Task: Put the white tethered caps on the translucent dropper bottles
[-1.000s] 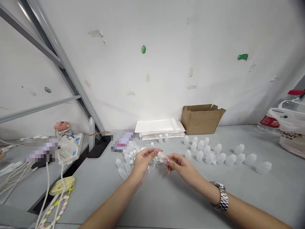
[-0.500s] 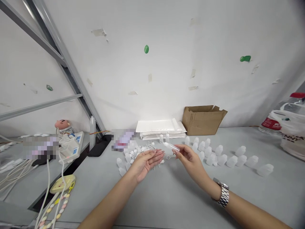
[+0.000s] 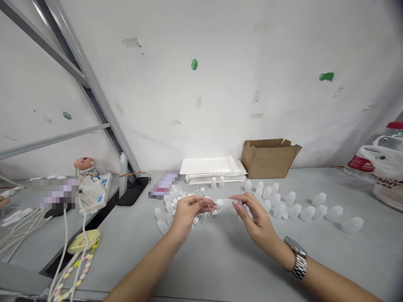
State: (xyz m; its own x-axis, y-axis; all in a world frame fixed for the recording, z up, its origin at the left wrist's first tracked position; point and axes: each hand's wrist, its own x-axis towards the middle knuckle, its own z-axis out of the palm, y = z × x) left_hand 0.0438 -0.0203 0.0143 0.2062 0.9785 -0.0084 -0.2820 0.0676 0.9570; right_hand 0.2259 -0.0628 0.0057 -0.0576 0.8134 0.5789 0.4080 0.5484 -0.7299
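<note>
My right hand (image 3: pixel 255 216) grips a translucent white plastic bottle (image 3: pixel 225 204) lying sideways between its thumb and fingertips. My left hand (image 3: pixel 189 214) meets the bottle's other end, its fingers pinched on what looks like a small white cap, mostly hidden. Below both hands lies a tangled heap of white caps with thin looped strands (image 3: pixel 192 205) on the grey table (image 3: pixel 220 260). Several empty translucent bottles (image 3: pixel 278 205) lie in loose rows to the right of my right hand.
Behind the heap stand a white paper stack (image 3: pixel 210 166), small upright bottles (image 3: pixel 217 182) and an open cardboard box (image 3: pixel 270 159). A power strip (image 3: pixel 96 193), white cables (image 3: pixel 64 247) and a toy figure (image 3: pixel 85 165) sit left; a plastic bag (image 3: pixel 385 165) sits far right.
My left hand has turned from open palm-up and closed its fingers at the bottle's end. My right hand has brought the bottle leftward, bringing both hands together.
</note>
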